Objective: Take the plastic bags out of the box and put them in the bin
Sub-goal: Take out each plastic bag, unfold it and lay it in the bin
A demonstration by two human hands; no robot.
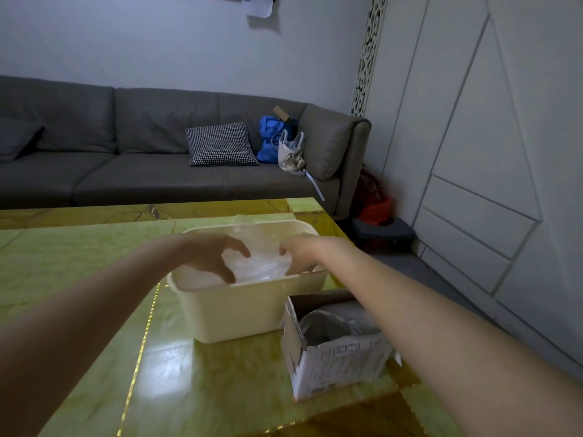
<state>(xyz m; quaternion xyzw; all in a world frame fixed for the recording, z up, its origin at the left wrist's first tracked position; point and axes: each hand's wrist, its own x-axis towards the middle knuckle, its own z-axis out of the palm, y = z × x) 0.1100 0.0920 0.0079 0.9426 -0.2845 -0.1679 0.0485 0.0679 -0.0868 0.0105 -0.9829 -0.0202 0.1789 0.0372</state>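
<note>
You are reaching both arms out over the green bench (94, 253), and both your hands are working inside the cream bin (239, 310) that is standing ahead of you. Your left hand (214, 253) is curling its fingers down onto the clear plastic bags (262, 263) lying in the bin, and your right hand (303, 252) is doing the same from the other side, so the two hands are sitting a little apart with the crumpled plastic between them. Whether each is truly pinching the film or only pressing it down, you cannot tell from here. The cardboard box (337, 354) is standing just beside the bin, nearer to you and to its right, directly under your right forearm, with its open top facing up and more grey plastic (334, 323) showing inside. That is the relation your next move is likely turning on: the box is lying back towards you from the hands, and your right hand is the nearer one, needing only to draw back and drop to reach in, while the left would be crossing over the bin's front wall.
</note>
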